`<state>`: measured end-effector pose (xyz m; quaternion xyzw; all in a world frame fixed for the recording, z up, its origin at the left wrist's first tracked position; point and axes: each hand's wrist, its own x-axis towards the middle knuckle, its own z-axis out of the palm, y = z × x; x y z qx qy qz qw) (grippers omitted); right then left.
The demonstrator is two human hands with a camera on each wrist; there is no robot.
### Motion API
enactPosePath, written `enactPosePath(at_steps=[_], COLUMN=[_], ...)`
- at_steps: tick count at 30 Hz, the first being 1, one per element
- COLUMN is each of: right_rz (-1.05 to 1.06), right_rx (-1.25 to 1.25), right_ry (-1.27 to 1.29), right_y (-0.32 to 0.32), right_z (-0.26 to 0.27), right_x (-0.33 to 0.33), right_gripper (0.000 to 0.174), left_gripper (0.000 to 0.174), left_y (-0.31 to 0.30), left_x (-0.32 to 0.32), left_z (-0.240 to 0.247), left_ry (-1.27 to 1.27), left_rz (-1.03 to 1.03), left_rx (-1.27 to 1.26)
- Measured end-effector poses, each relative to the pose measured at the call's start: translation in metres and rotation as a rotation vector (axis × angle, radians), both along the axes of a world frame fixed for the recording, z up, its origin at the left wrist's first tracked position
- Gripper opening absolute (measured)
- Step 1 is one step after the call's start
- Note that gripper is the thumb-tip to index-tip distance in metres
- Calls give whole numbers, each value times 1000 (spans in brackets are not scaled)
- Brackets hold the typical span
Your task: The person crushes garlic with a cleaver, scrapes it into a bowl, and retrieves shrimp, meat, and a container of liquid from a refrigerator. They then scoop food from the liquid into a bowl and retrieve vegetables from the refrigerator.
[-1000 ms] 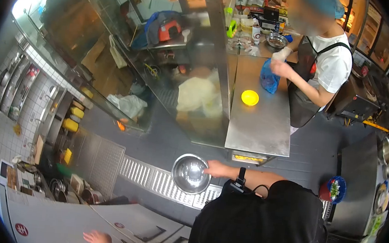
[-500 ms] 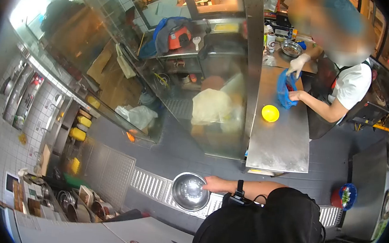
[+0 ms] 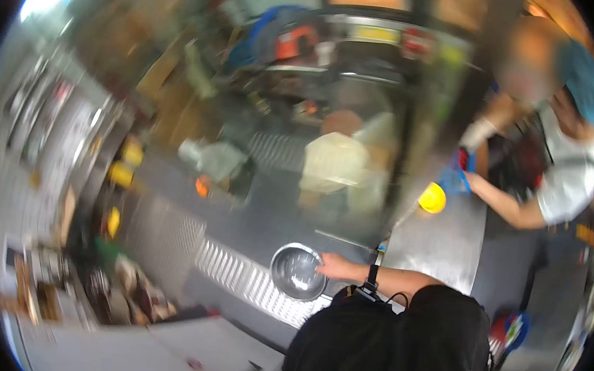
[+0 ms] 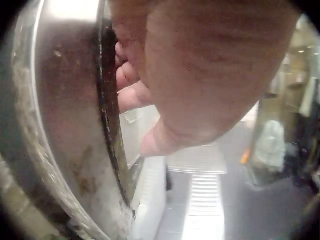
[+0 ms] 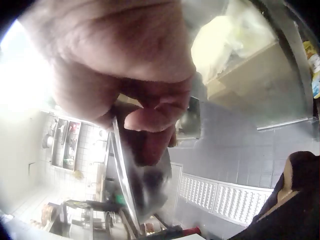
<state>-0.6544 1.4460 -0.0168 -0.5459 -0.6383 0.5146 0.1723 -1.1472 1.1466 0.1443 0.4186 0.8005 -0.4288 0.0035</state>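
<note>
My right hand (image 3: 336, 265) grips the rim of a round stainless steel bowl (image 3: 295, 271) on its right side. In the right wrist view the bowl (image 5: 150, 187) is tilted edge-on, with fingers curled over its rim. Nothing shows inside it in the head view. My left hand (image 4: 200, 65) is out of the head view. The left wrist view has it at the dark-edged side of a stained metal door or panel (image 4: 75, 135), fingers bent round the edge and their tips partly hidden.
White cabinets (image 3: 120, 347) line the near left side. Across a floor grate (image 3: 233, 268) stands a steel counter (image 3: 440, 244) with a yellow bowl (image 3: 432, 197). Another person (image 3: 569, 181) works there with a blue bag (image 3: 456, 178). A glass partition (image 3: 336, 217) borders the counter.
The head view has swung left and is blurred, shifting the counter and other person rightward. The bowl stays in my right hand. My left hand, on the white cabinets earlier, has left the head view.
</note>
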Motion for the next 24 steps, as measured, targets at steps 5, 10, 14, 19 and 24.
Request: enactPosePath(at_steps=[5,10,14,19,24], right_rz=[211,421,667,814,907], right_rx=[10,-139,76,86,-28], right_ry=[-18,-7,-50,18,-69], right_y=[27,27,52,40,30], right_z=[-6,-4,-22,11,8], right_x=[-18,-62,-96,-158,-233], right_gripper=[28,35,38,38,36], left_gripper=[43,46,43,35,41], left_y=[88,164,226,213,129], left_x=[85,129,126,130,96], left_z=[0,-13,-18,-16,-35], left_ry=[-85,50,-32,-436,-798], left_rz=[-133,-385,-430,-504,-2], left_rx=[-50,-11,155,911,1458])
